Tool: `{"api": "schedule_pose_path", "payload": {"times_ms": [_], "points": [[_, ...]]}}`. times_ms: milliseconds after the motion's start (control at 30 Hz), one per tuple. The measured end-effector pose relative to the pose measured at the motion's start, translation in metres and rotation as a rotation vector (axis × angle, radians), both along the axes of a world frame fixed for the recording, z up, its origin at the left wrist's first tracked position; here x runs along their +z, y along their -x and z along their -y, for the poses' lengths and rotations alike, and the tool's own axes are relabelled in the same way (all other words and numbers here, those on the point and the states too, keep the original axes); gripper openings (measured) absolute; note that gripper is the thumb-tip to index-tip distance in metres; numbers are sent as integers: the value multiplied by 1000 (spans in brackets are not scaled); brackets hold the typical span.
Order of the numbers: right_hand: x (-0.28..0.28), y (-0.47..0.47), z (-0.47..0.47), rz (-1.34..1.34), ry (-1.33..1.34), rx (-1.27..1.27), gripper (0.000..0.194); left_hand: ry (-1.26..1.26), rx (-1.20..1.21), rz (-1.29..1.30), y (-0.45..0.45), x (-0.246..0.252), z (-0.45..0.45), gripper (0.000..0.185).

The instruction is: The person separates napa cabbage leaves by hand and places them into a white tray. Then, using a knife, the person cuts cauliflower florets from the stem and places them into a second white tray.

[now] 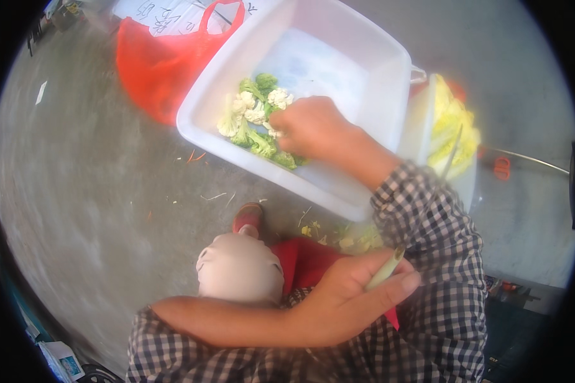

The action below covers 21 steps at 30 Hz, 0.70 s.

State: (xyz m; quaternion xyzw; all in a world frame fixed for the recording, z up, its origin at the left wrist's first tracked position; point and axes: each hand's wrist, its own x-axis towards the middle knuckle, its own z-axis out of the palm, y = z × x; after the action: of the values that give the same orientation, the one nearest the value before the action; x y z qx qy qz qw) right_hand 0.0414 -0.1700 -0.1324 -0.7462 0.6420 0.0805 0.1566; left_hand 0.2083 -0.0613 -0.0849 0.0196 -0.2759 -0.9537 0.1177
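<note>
My right hand (311, 127) reaches into a white plastic tub (268, 179), fingers curled against the cauliflower florets (255, 114). Whether it grips one is hidden by the hand itself. Broccoli florets (262, 145) lie around the cauliflower in the tub's near left part. In front of my body, my left hand (350, 297) is closed around the pale green handle of a knife (385, 270). Its thin blade, faint against the checked sleeve of my right arm, points up toward the yellow-green napa cabbage (453, 124) at the right.
The cabbage rests in a white container (468, 191). A red plastic bag (160, 72) leans at the tub's left, before a white box (167, 16) bearing handwriting. Leaf scraps (362, 239) litter the concrete floor (100, 206). An orange looped object (502, 168) lies right.
</note>
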Motion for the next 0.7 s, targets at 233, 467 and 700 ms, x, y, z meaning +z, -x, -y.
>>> {"api": "schedule_pose_path", "payload": {"times_ms": [233, 467, 700], "points": [[46, 35, -39, 1025, -216, -655, 17, 31, 36, 208, -7, 10, -2, 15], [57, 74, -117, 1603, -246, -693, 27, -14, 265, 312, 20, 12, -28, 13], [49, 101, -198, 1986, -174, -658, 29, 418, 481, 423, 62, -12, -53, 22]]}}
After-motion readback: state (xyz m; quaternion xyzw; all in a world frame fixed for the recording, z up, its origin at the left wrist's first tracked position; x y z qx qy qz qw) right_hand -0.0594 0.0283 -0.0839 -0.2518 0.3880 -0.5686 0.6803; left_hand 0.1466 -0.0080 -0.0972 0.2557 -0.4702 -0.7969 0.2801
